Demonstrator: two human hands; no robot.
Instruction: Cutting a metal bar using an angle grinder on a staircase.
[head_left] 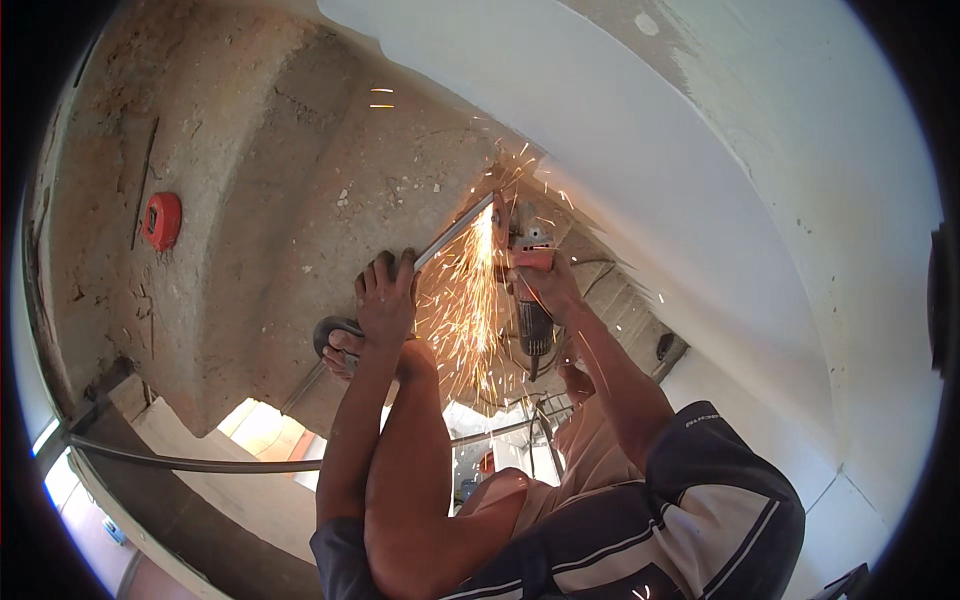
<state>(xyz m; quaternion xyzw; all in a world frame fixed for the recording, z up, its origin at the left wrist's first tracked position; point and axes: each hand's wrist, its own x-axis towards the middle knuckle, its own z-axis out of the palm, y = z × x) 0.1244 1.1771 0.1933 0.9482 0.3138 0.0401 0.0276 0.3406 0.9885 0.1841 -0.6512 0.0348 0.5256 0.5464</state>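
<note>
An angle grinder (534, 318), with a red and black body, is gripped in my right hand (552, 285). Its disc (499, 215) meets the far end of a thin metal bar (452, 235). Bright sparks (475, 310) stream from that contact back toward my legs. My left hand (385, 302) is closed over the bar's near part, fingers pressed on it. Just below that hand my left foot, in a dark sandal (337, 328), rests on the concrete step, by the bar's line. The hand hides part of the bar.
A red tape measure (162, 221) lies on the concrete step to the left, beside a thin dark rod (145, 185). A white wall (690, 200) slants along the right. A curved metal rail (200, 463) crosses the lower left, near openings. Lower steps (615, 300) show beyond the grinder.
</note>
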